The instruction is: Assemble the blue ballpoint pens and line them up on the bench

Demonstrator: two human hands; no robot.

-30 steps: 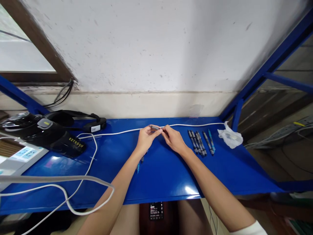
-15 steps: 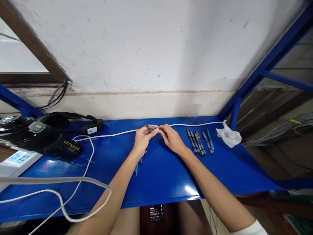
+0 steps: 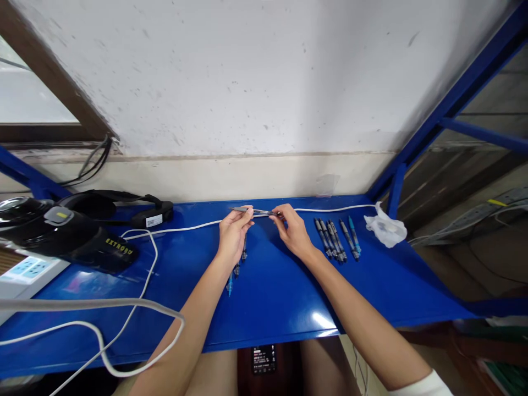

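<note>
My left hand [image 3: 233, 232] and right hand [image 3: 292, 228], fingers closed, pinch a slim grey-and-black plastic pen [image 3: 260, 212] over the glossy blue table [image 3: 276, 291], left of a row of dark pens [image 3: 333, 240], on my remote feed

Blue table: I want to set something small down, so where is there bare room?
The blue table is bare between the left pens and right forearm, and between that forearm, the right pens and white bag. The left end is crowded: black device, white cable.
</note>
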